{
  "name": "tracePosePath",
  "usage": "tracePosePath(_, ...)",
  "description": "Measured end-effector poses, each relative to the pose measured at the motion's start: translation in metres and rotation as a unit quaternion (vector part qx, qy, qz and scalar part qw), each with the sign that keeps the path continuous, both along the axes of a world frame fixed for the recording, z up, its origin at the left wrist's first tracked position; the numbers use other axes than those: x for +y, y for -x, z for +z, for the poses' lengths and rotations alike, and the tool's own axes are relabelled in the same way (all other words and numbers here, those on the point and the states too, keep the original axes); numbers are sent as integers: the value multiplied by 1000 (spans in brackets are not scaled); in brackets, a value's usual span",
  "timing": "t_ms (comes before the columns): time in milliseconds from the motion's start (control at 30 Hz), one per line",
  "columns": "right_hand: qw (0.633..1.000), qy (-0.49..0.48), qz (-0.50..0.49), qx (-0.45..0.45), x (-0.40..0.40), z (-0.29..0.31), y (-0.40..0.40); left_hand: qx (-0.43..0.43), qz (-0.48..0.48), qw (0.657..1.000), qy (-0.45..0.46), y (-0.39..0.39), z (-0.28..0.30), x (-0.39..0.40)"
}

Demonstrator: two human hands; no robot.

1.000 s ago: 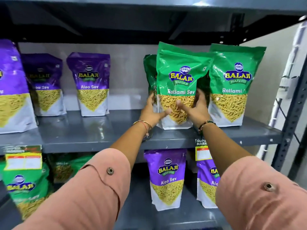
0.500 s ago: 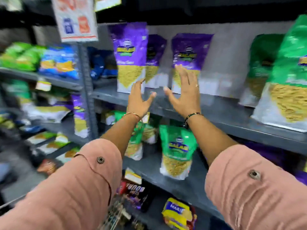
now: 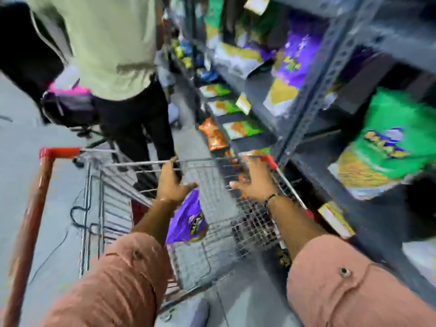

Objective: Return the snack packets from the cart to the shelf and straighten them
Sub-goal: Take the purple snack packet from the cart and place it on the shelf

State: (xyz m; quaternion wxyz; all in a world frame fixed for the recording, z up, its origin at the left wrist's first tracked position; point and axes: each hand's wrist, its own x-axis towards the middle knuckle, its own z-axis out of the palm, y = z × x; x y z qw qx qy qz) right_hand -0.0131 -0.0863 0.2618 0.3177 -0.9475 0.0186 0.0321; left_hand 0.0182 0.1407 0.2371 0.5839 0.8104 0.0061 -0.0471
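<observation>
A wire shopping cart (image 3: 207, 223) with red trim stands below me. A purple snack packet (image 3: 188, 220) lies inside it, partly hidden under my left forearm. My left hand (image 3: 172, 182) hovers over the cart with fingers spread, just above the packet and holding nothing. My right hand (image 3: 254, 182) is also spread and empty over the cart's right side. The grey shelf (image 3: 313, 102) rises at the right with a blurred green packet (image 3: 382, 145) and purple packets (image 3: 290, 74) on it.
A person in a pale shirt and dark trousers (image 3: 113, 67) stands just beyond the cart in the aisle. Orange packets (image 3: 212, 135) and green ones lie on low shelves ahead. A cable (image 3: 77, 213) runs along the floor left of the cart.
My view has swung from the shelf down and left to the cart. Both hands left the green packet on the shelf and came down empty over the cart.
</observation>
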Motion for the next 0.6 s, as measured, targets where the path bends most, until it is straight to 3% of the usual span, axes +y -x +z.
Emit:
tracePosePath(100, 987, 19, 44, 152, 30, -89, -17, 86, 69, 994, 22, 20, -80, 30)
tracePosePath(233, 960, 29, 63, 273, 51, -174, -29, 214, 163, 959, 88, 62, -153, 27)
tracePosePath(433, 941, 35, 101, 321, 53, -256, -56, 301, 248, 913, 116, 87, -243, -13)
tracePosePath(600, 927, 54, 161, 333, 50, -286, -80, 310, 286, 903, 81, 80, -266, -25)
